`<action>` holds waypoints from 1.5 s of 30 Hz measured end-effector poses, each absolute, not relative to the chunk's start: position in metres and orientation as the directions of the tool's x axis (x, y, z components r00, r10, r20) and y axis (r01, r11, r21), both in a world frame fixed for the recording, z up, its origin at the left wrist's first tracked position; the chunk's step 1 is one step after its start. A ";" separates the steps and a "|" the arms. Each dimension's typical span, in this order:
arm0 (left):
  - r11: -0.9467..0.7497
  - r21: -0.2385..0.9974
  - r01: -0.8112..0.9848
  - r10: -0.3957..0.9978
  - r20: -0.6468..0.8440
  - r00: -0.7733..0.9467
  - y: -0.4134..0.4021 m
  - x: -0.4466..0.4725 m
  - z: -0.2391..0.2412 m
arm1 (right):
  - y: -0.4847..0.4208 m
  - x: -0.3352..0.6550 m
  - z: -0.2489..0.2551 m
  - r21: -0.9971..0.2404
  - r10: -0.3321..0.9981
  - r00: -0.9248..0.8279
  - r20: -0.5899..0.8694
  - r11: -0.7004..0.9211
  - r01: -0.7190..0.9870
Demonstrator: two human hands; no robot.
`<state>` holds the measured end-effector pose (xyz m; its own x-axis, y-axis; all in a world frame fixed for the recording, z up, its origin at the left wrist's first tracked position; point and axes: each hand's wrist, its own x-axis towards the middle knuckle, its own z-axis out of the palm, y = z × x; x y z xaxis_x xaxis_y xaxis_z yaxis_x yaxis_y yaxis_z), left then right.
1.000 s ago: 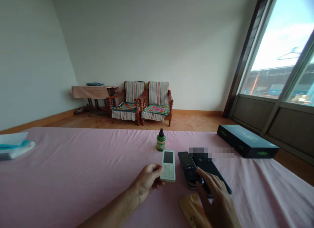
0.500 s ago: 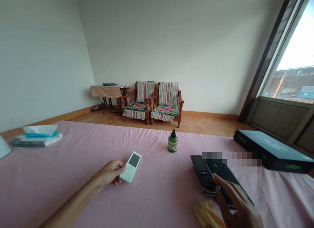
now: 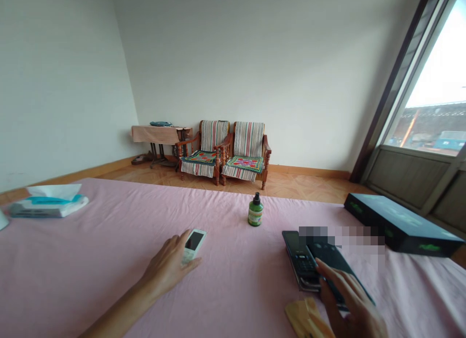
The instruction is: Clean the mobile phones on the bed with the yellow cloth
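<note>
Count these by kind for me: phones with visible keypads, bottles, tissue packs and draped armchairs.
White keypad phone and black keypad phone: 2
Green bottle: 1
Tissue pack: 1
Left draped armchair and right draped armchair: 2
Total: 6

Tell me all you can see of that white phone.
The white phone is slim and plastic-looking, with a dark screen above pale keys. It appears to lie face up on the pink cloth, its far end angled right. The left hand covers its left side and near end; its hold is unclear.

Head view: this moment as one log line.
left hand: partly over white phone | right hand: at dark keypad phone | green bottle: upright on pink cloth
</note>
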<state>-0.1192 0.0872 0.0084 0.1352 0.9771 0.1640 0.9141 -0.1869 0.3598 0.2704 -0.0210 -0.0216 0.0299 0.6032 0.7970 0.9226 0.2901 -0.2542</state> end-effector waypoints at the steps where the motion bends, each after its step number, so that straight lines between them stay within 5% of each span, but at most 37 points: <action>1: -0.179 0.327 0.928 0.978 0.164 0.131 0.087 -0.116 0.008 | -0.020 0.271 -0.022 -0.250 0.605 0.026 0.796 0.290 0.924; 8: -0.125 0.167 0.978 0.980 0.176 0.095 0.088 -0.111 0.012 | -0.019 0.273 -0.021 -0.197 0.604 -0.003 0.797 0.265 0.944; 11: -0.254 0.167 0.953 0.944 0.257 0.207 0.081 -0.097 0.017 | -0.019 0.273 -0.021 -0.205 0.614 0.029 0.789 0.218 0.954; 16: -0.509 0.592 0.625 0.843 0.193 0.503 0.058 -0.037 0.024 | -0.018 0.267 -0.020 -0.238 0.671 0.119 0.732 0.088 0.967; 21: -0.240 0.938 0.249 0.816 0.056 0.575 0.044 0.044 0.024 | -0.019 0.262 -0.017 -0.236 0.705 0.100 0.702 0.098 0.967; 36: 0.202 0.979 0.012 0.880 -0.187 0.436 0.083 0.123 -0.011 | -0.021 0.255 -0.018 -0.199 0.690 -0.021 0.723 0.237 0.951; 45: 0.177 0.984 0.010 0.905 -0.167 0.392 0.069 0.026 0.011 | -0.021 0.259 -0.018 -0.168 0.623 -0.032 0.782 0.260 0.951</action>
